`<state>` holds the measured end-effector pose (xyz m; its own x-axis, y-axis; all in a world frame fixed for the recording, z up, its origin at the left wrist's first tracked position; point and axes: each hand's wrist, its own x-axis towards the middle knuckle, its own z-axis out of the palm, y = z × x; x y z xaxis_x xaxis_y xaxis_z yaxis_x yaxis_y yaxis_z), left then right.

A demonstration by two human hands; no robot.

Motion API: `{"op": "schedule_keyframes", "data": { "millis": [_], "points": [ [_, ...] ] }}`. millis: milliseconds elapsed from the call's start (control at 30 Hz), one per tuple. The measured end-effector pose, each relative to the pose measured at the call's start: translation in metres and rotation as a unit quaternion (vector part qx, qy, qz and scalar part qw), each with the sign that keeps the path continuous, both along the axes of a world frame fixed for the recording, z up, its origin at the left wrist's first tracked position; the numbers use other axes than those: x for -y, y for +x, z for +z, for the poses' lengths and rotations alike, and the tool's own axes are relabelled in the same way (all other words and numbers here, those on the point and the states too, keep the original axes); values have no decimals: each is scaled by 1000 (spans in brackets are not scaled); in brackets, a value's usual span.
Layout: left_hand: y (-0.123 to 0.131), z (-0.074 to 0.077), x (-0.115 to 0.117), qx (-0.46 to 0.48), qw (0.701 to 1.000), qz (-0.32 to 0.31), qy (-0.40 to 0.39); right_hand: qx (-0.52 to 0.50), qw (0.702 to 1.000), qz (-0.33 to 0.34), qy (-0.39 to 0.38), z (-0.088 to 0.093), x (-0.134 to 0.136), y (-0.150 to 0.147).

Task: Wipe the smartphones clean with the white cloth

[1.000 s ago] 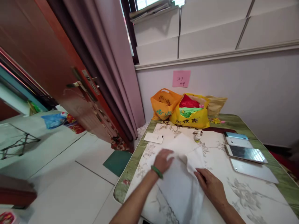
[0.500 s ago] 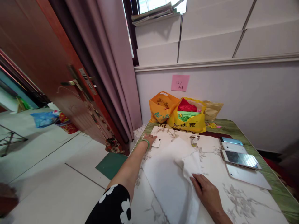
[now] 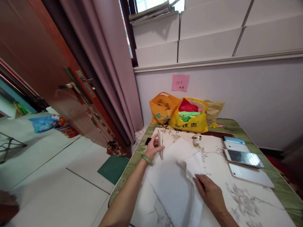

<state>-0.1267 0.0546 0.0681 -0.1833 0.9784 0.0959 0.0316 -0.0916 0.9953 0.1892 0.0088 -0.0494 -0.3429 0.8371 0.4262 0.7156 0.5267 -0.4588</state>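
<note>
My left hand [image 3: 153, 147], with a green bangle at its wrist, grips a white phone [image 3: 160, 138] held on edge just above the far left of the table. A dark flat object [image 3: 147, 141] lies beside that hand. My right hand [image 3: 207, 187] pinches the folded edge of a white cloth [image 3: 172, 176], which lies spread on the patterned tablecloth [image 3: 243, 201]. One corner of the cloth is folded over near my right fingertips. Beyond the cloth stands a small clear bottle [image 3: 196, 141] with a white top.
Several phones and tablets, among them a silver tablet [image 3: 251, 175], lie in a row on the right. At the back stand an orange bag [image 3: 163, 108], a yellow bag [image 3: 189, 124] with red and green contents, and a tan bag [image 3: 214, 110]. An open door [image 3: 78, 104] is at left.
My left hand has lifted the white phone off the table and tilted it upright. A dark flat object now shows beside it. My right hand keeps its place on the cloth.
</note>
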Motion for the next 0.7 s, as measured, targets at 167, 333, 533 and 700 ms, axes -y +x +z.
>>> {"op": "schedule_keyframes", "data": {
  "millis": [167,333,533,700],
  "points": [
    [67,-26,45,470,879,-53,-70,-23,999,6,-21,0,-1,3],
    [101,-59,56,590,799,-32,-113,-54,998,-5,-44,6,-1,5],
    [112,-73,61,593,795,-27,-122,-127,989,-44,-55,11,-2,8],
    [113,-74,63,575,803,-37,-150,-231,962,-108,-94,11,-3,14]
  ]
}}
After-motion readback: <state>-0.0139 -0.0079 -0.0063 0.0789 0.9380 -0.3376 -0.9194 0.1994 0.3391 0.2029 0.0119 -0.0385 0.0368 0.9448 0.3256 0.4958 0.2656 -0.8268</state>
